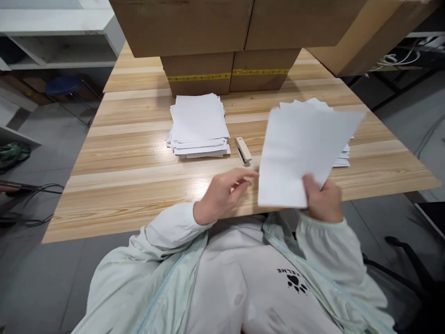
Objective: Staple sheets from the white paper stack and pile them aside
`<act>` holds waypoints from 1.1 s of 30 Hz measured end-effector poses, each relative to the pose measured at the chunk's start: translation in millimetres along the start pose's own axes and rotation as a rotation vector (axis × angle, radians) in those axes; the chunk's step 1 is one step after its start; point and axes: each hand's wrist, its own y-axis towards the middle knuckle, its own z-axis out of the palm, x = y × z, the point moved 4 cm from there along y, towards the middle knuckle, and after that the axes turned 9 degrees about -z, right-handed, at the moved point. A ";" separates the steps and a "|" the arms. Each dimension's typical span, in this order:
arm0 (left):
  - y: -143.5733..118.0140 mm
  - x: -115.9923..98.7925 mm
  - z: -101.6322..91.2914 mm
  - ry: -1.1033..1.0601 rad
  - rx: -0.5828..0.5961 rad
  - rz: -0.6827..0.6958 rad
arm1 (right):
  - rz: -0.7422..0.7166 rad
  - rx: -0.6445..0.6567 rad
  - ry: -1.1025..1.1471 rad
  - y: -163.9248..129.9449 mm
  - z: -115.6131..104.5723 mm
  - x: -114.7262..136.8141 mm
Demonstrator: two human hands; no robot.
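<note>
My right hand (324, 198) grips white paper (299, 153) by its lower right edge, thumb on top, and holds it tilted above the table. Whether it is one sheet or several, I cannot tell. Beside the paper's left edge is my left hand (224, 192), fingers apart and pointing right, the index fingertip close to or touching that edge. A cream stapler (242, 150) lies on the table just beyond my left hand. To its left sits a pile of white papers (200, 120). Another paper pile (342, 160) is partly hidden behind the held paper.
Cardboard boxes (198, 28) are stacked at the back of the wooden table (132, 153), with a further carton (368, 37) at the back right. A blue stool (64, 84) and white shelving (69, 46) stand to the left. Cables (396, 58) hang at the right.
</note>
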 end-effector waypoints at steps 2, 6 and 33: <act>10.2 5.3 -30.3 0.098 -0.071 0.026 | -0.065 -0.208 -0.029 53.6 -3.7 8.2; 42.0 28.4 -90.1 0.389 -0.252 0.055 | -0.020 -0.293 -0.127 146.1 -13.4 -3.4; 108.4 85.7 -105.4 0.946 -0.154 -0.130 | -0.059 0.968 0.708 86.7 161.0 146.9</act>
